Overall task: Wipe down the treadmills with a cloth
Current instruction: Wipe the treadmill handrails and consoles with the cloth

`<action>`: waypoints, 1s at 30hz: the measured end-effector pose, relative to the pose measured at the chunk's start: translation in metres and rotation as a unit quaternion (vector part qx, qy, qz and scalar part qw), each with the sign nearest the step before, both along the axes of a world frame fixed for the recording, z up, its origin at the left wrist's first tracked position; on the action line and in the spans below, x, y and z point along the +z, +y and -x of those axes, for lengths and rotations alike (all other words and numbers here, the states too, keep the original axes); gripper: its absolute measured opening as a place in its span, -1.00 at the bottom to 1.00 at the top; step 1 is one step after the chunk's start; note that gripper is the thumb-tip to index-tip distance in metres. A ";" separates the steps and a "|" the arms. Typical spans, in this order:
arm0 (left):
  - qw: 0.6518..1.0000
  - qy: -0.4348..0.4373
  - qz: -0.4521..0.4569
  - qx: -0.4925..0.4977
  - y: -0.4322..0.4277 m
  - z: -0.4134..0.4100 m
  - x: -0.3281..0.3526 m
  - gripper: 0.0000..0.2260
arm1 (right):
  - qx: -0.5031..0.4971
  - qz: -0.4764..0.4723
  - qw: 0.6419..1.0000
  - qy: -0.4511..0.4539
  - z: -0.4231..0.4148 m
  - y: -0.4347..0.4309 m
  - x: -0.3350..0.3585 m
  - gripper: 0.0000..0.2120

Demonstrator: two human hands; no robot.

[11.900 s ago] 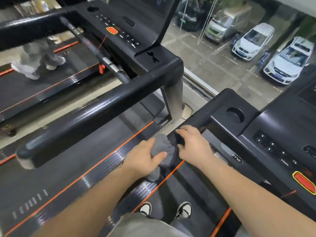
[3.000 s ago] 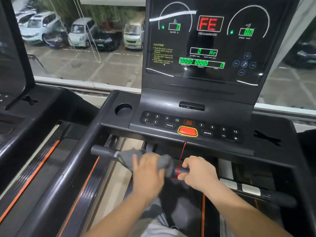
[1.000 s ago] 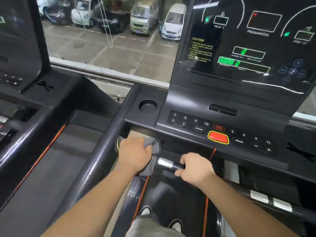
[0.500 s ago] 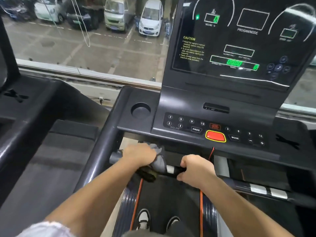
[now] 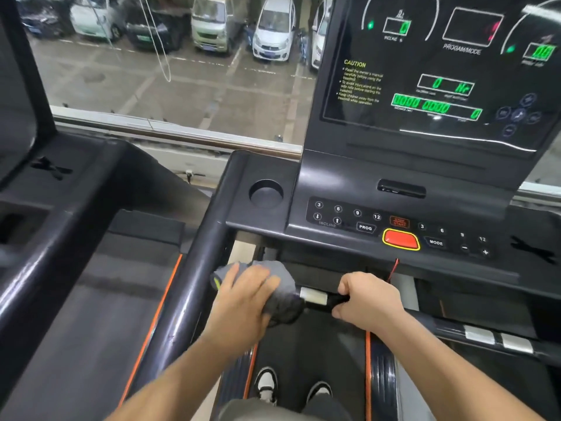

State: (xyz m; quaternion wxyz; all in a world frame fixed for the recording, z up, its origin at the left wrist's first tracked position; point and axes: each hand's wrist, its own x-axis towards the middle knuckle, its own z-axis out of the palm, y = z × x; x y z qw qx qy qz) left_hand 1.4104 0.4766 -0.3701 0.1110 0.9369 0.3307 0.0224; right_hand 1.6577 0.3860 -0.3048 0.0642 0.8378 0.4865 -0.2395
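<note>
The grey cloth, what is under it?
The treadmill's front handlebar runs into the cloth; the covered stretch is hidden. The left hand lies on top.

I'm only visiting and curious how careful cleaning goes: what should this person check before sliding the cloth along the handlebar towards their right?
1. Cloth lies between the left hand and the handlebar: ok.
2. Right hand grips the handlebar for balance: ok.
3. Path to the right is free: not ok, the right hand sits just past the silver patch.
4. Speed readout seems to show zeros: ok.
5. Red button is clear of both hands: ok.
6. Cloth is clean enough: cannot tell.
</note>
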 end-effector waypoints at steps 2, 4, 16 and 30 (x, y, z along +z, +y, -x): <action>0.996 0.075 0.008 0.056 0.022 -0.020 0.012 -0.67 | -0.004 -0.002 1.000 0.003 0.001 0.000 0.001 -0.73; 0.978 0.126 0.074 0.149 0.046 -0.043 0.025 -0.58 | -0.009 -0.002 1.000 0.003 0.004 0.001 0.003 -0.74; 0.992 -0.107 0.005 0.061 -0.039 -0.005 -0.017 -0.55 | 0.004 -0.028 1.000 -0.004 0.009 -0.015 -0.002 -0.83; 0.965 0.157 0.110 0.178 0.021 -0.088 0.030 -0.62 | 0.013 -0.094 0.995 0.013 0.007 -0.040 0.000 -0.66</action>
